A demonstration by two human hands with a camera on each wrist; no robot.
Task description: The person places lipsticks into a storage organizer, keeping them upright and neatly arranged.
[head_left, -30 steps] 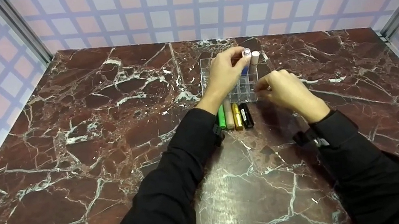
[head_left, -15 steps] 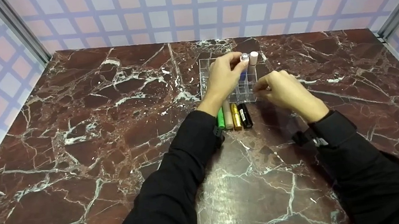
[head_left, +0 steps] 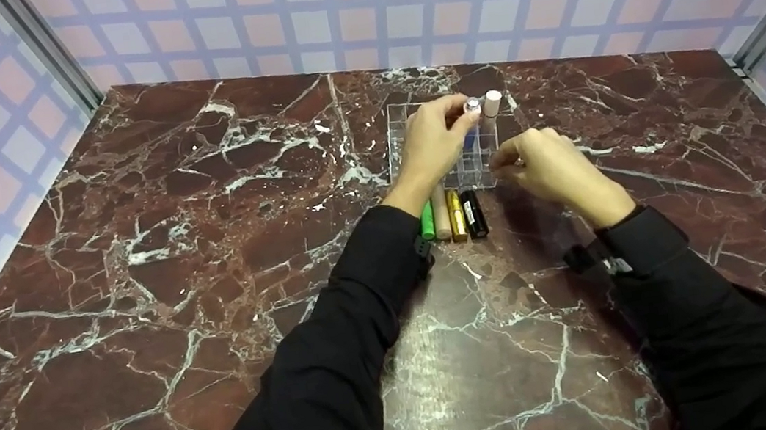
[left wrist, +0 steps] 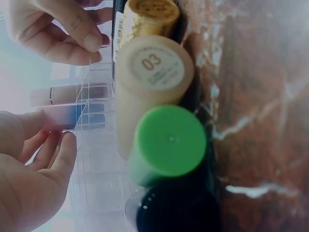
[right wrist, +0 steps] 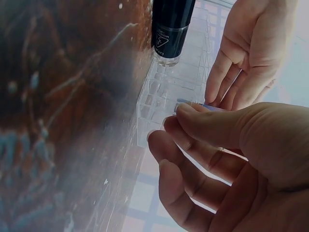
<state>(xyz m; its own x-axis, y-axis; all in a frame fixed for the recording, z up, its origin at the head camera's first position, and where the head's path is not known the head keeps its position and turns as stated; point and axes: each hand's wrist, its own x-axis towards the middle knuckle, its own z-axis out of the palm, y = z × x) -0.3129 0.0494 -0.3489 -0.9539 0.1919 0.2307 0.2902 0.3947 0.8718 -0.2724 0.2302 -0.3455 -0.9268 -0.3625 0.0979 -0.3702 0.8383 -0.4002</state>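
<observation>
My left hand [head_left: 428,139] pinches the upper part of a cosmetic tube [left wrist: 60,118], pink above and blue below, with a silver top. The tube stands in a clear, compartmented organizer [head_left: 391,151], its lower end behind clear walls. Right beside it in the organizer is a slim tube with a white cap [head_left: 493,101]. My right hand [head_left: 551,167] is at the organizer's near right corner, thumb and forefinger pinching its edge. Before the organizer lie a green-capped tube [left wrist: 170,140], a beige tube [left wrist: 157,67] marked 03, a gold tube [left wrist: 149,19] and a black tube [right wrist: 173,29].
The organizer stands on a red-brown marbled table [head_left: 166,310]. Patterned panels [head_left: 357,18] in pink, white and lavender rise along the back and sides. Another dark, round-ended item [left wrist: 178,210] lies beside the green-capped tube, blurred in the left wrist view.
My left hand has lowered the pink-and-blue tube a little into the organizer, slightly to the left of the white-capped tube. My right hand stays at the corner.
</observation>
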